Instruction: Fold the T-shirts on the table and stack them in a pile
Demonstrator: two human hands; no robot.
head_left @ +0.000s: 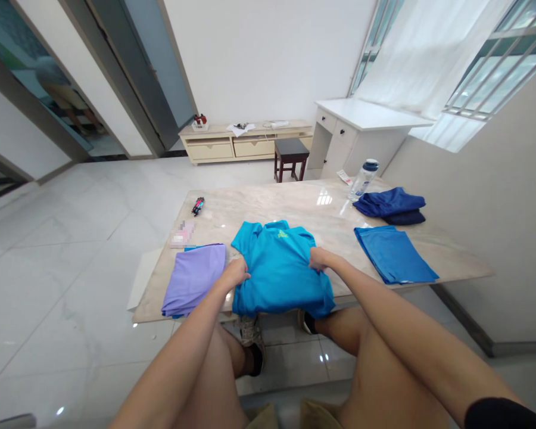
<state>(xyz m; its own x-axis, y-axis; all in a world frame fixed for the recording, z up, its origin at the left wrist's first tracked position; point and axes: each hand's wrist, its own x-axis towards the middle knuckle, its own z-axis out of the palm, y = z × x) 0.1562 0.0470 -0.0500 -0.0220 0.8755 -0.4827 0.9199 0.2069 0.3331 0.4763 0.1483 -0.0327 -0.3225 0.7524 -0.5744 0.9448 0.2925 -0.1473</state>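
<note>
A bright blue T-shirt (279, 268) with a small yellow-green print near its collar lies on the marble-patterned table (268, 201). Its lower end hangs over the table's near edge. My left hand (236, 273) is closed on the shirt's left side, fingers curled into the fabric. On the opposite side, my right hand (320, 258) pinches the shirt's right edge. Close to my left hand lies a stack of folded clothes with a lavender piece (195, 277) on top. Folded blue clothes (393, 253) rest farther right, beyond my right hand.
Crumpled dark blue clothes (390, 204) lie at the back right beside a clear water bottle (364, 179). Small dark and coloured items (198, 206) sit at the table's far left. Beyond stand a dark stool (291, 150), a white desk (361, 113) and a low cabinet (212, 151).
</note>
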